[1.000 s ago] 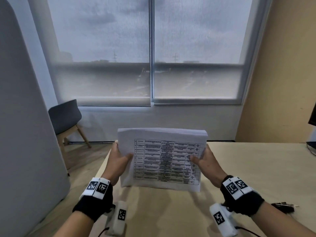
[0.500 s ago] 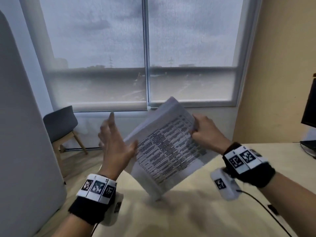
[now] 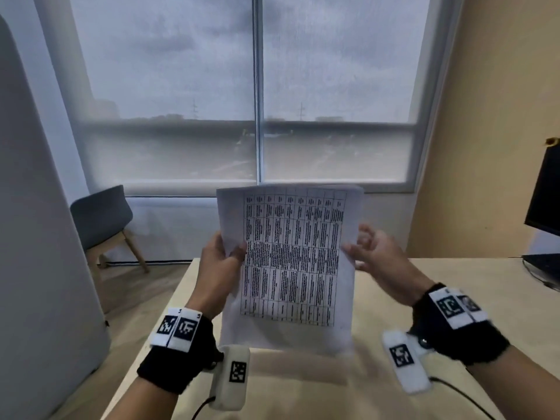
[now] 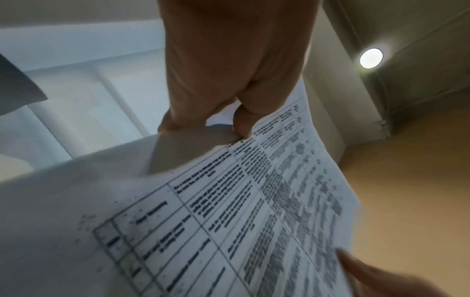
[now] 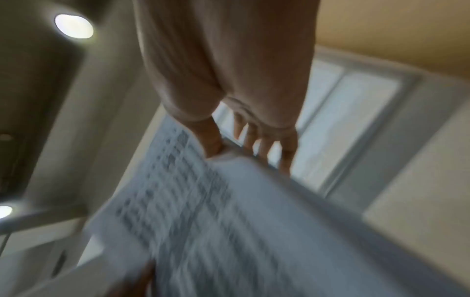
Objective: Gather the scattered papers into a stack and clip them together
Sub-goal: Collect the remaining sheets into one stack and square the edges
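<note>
A stack of white papers (image 3: 291,268) with a printed table on top stands upright in portrait, its lower edge down by the table (image 3: 424,298). My left hand (image 3: 225,256) grips the stack's left edge, thumb on the front and fingers behind; the left wrist view shows that thumb (image 4: 241,124) pressing the sheet (image 4: 254,201). My right hand (image 3: 368,250) is at the right edge with its fingers spread and only the thumb touching the paper. The right wrist view is blurred, with the thumb (image 5: 211,142) on the stack (image 5: 216,221). No clip is in view.
The pale wooden table runs to the right, where a black monitor (image 3: 545,192) and its base stand. A grey chair (image 3: 101,219) sits on the floor at the left, beside a grey partition (image 3: 36,237). A large window fills the wall ahead.
The stack has been turned from landscape to upright portrait. My left hand let go, then took hold of the left edge; my right hand loosened its grip and now only touches the right edge.
</note>
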`<control>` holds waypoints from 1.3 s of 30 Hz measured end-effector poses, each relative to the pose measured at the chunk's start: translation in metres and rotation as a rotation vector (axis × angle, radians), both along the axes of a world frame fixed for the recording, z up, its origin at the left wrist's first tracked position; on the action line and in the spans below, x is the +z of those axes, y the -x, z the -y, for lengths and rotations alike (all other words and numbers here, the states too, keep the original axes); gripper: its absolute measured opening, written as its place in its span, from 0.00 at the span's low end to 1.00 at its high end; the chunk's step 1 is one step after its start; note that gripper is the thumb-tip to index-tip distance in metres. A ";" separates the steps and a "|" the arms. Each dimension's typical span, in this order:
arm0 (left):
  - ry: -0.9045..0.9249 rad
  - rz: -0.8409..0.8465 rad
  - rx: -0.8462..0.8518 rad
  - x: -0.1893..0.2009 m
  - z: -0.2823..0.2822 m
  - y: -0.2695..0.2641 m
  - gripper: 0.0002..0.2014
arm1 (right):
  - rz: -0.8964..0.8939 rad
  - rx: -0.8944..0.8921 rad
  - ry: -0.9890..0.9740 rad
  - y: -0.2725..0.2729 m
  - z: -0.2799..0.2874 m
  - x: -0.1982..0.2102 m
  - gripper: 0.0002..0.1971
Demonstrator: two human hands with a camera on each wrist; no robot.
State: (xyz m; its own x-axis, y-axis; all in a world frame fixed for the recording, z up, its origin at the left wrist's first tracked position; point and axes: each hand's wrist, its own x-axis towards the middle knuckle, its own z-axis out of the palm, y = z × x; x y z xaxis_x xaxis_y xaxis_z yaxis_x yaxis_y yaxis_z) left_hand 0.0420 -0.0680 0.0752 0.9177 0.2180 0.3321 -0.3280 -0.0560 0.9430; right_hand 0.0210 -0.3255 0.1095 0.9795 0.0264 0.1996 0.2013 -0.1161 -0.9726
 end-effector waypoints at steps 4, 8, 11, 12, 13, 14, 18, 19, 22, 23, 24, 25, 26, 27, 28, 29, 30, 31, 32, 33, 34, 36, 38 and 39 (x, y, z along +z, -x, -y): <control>-0.091 0.069 0.139 -0.008 0.018 0.004 0.08 | 0.204 -0.236 0.246 -0.001 -0.026 -0.019 0.07; -0.109 0.149 0.230 -0.003 0.024 0.006 0.10 | 0.318 -0.286 0.233 -0.001 -0.036 -0.010 0.13; -0.057 0.067 0.177 -0.012 0.027 0.008 0.14 | 0.211 -0.246 0.251 -0.005 -0.036 -0.026 0.14; -0.044 0.032 0.156 -0.016 0.029 0.009 0.14 | 0.156 -0.231 0.245 -0.006 -0.035 -0.033 0.15; -0.048 0.001 0.142 -0.021 0.030 0.009 0.15 | 0.107 -0.225 0.245 -0.009 -0.034 -0.042 0.18; -0.054 -0.015 0.134 -0.025 0.031 0.008 0.15 | 0.071 -0.224 0.237 -0.009 -0.034 -0.047 0.23; -0.070 0.007 0.132 -0.027 0.029 0.001 0.17 | 0.066 -0.186 0.183 -0.015 -0.030 -0.053 0.34; -0.072 0.006 0.125 -0.028 0.028 -0.001 0.17 | 0.071 -0.180 0.186 -0.017 -0.029 -0.055 0.32; -0.106 -0.042 0.101 -0.037 0.029 0.000 0.16 | 0.069 -0.185 0.213 -0.021 -0.028 -0.066 0.19; -0.110 -0.056 0.096 -0.040 0.029 0.001 0.15 | 0.064 -0.181 0.218 -0.021 -0.029 -0.070 0.18; -0.103 -0.057 0.092 -0.042 0.029 0.001 0.15 | 0.062 -0.173 0.214 -0.022 -0.029 -0.073 0.17; -0.094 -0.048 0.090 -0.043 0.029 0.001 0.15 | 0.064 -0.169 0.211 -0.023 -0.028 -0.075 0.18; -0.091 -0.037 0.094 -0.045 0.029 0.001 0.14 | 0.071 -0.160 0.204 -0.022 -0.028 -0.075 0.19; -0.096 -0.026 0.096 -0.046 0.028 0.002 0.14 | 0.080 -0.150 0.201 -0.021 -0.027 -0.076 0.19; -0.108 -0.022 0.093 -0.048 0.027 0.001 0.14 | 0.084 -0.139 0.208 -0.020 -0.027 -0.076 0.20; -0.124 -0.027 0.083 -0.051 0.026 0.002 0.13 | 0.083 -0.130 0.226 -0.017 -0.028 -0.076 0.19; -0.132 -0.040 0.066 -0.052 0.025 0.002 0.12 | 0.079 -0.124 0.245 -0.016 -0.028 -0.077 0.18; -0.129 -0.055 0.045 -0.053 0.024 0.002 0.12 | 0.078 -0.123 0.261 -0.014 -0.029 -0.077 0.17; -0.109 -0.071 0.025 -0.053 0.022 0.000 0.11 | 0.083 -0.130 0.265 -0.014 -0.028 -0.075 0.17; -0.081 -0.081 0.010 -0.051 0.020 -0.001 0.12 | 0.099 -0.144 0.257 -0.015 -0.027 -0.072 0.17; -0.056 -0.086 0.004 -0.048 0.017 -0.002 0.12 | 0.121 -0.169 0.242 -0.017 -0.026 -0.067 0.17; -0.028 -0.088 -0.017 -0.040 0.011 -0.006 0.13 | 0.167 -0.210 0.204 -0.021 -0.022 -0.053 0.18; -0.018 -0.107 -0.059 -0.035 0.006 -0.009 0.13 | 0.191 -0.224 0.209 -0.026 -0.019 -0.040 0.15; -0.020 -0.118 -0.085 -0.033 0.004 -0.010 0.14 | 0.196 -0.227 0.221 -0.027 -0.018 -0.037 0.13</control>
